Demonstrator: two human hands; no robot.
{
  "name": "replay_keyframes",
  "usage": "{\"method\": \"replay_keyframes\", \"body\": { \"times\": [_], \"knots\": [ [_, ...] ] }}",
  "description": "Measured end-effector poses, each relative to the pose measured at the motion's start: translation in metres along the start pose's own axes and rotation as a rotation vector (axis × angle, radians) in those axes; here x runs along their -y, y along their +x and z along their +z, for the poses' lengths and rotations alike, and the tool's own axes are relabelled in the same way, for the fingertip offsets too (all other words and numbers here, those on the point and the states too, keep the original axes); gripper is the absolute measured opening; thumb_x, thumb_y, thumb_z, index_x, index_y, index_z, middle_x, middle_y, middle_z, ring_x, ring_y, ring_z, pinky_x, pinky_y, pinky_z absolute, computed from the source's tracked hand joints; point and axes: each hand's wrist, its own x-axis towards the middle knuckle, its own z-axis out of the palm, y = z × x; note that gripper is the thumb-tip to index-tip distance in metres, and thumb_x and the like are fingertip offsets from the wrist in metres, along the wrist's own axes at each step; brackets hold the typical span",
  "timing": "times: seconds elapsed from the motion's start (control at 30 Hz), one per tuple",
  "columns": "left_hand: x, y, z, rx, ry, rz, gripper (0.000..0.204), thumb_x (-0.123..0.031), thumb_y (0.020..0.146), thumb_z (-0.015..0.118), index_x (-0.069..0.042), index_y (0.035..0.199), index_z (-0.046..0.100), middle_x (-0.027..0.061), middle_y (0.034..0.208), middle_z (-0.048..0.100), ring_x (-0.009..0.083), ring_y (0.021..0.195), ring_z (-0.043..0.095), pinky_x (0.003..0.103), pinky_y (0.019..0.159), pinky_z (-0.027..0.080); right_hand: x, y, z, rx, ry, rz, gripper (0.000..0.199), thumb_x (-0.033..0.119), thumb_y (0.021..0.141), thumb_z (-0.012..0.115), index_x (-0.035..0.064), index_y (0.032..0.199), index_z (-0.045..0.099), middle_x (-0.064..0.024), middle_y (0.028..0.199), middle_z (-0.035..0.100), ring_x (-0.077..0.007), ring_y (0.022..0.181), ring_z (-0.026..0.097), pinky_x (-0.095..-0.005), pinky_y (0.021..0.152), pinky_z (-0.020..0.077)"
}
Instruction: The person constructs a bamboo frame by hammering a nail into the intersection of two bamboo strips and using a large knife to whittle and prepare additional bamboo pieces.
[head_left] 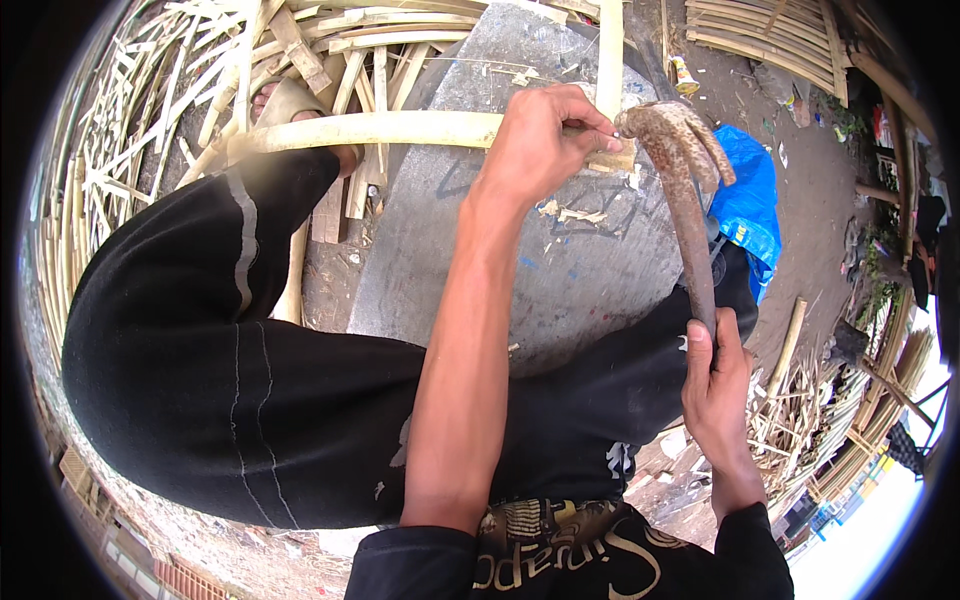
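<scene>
A rusty claw hammer point(684, 190) is in my right hand point(716, 385), which is wrapped round the lower end of its handle. Its head is close to the fingertips of my left hand point(545, 140). The fingers of that hand are pinched on what looks like a small nail point(616, 134), mostly hidden by them. They rest where a long pale bamboo strip point(400, 128), running in from the left, meets an upright bamboo strip point(610, 60). A short bamboo end point(612, 158) shows just below the fingers.
The strips lie over a grey slab point(430, 250) with shavings on it. Bamboo slats point(120, 150) are heaped at the left, and a slatted bamboo panel point(770, 40) is at the far right. A blue plastic bag point(748, 195) lies right of the slab, beside my bent legs point(250, 420).
</scene>
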Motion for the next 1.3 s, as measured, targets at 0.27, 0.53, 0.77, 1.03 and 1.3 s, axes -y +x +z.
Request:
{"method": "replay_keyframes", "body": {
  "times": [0.27,0.53,0.77,1.03,1.3],
  "knots": [
    [0.004,0.000,0.003,0.015,-0.027,-0.016,0.009,-0.002,0.078,0.081,0.000,0.086,0.078,0.0040,0.081,0.068,0.0120,0.074,0.060,0.031,0.066,0.048,0.000,0.007,0.010,-0.047,0.012,0.020,0.024,0.024,0.106,0.049,0.0015,0.098,0.047,-0.0114,0.056,0.045,-0.0247,0.044,0.046,-0.0376,0.046,0.0341],
    [0.004,0.000,0.000,-0.023,0.019,0.034,0.011,-0.003,0.077,0.082,0.001,0.086,0.078,0.0044,0.085,0.070,0.0180,0.083,0.067,0.034,0.078,0.054,-0.003,-0.002,0.002,0.019,-0.020,0.043,0.024,0.024,0.106,0.049,0.0012,0.098,0.047,-0.0125,0.056,0.046,-0.0303,0.045,0.052,-0.0408,0.046,0.0346],
    [0.009,-0.001,0.000,-0.019,0.156,0.127,0.016,-0.005,0.071,0.086,-0.005,0.086,0.080,0.0081,0.091,0.072,0.0233,0.097,0.065,0.039,0.090,0.052,-0.006,0.001,0.010,-0.018,-0.103,-0.002,0.028,0.028,0.106,0.049,0.0013,0.099,0.047,-0.0113,0.055,0.044,-0.0287,0.044,0.050,-0.0399,0.046,0.0351],
    [0.008,-0.001,0.001,-0.059,0.188,0.173,0.017,-0.008,0.068,0.089,-0.009,0.083,0.081,0.0057,0.087,0.072,0.0232,0.105,0.063,0.039,0.087,0.053,-0.007,0.000,0.008,-0.028,-0.031,0.017,0.027,0.026,0.106,0.051,0.0028,0.094,0.047,-0.0093,0.056,0.044,-0.0213,0.045,0.048,-0.0377,0.047,0.0350],
    [0.009,-0.004,-0.002,-0.044,0.153,0.098,0.019,-0.013,0.066,0.091,-0.010,0.083,0.081,0.0051,0.087,0.072,0.0212,0.103,0.062,0.038,0.086,0.053,-0.006,-0.001,0.006,-0.091,-0.148,-0.054,0.028,0.027,0.107,0.050,0.0032,0.094,0.047,-0.0052,0.055,0.044,-0.0144,0.046,0.045,-0.0340,0.046,0.0334]
  ]
}}
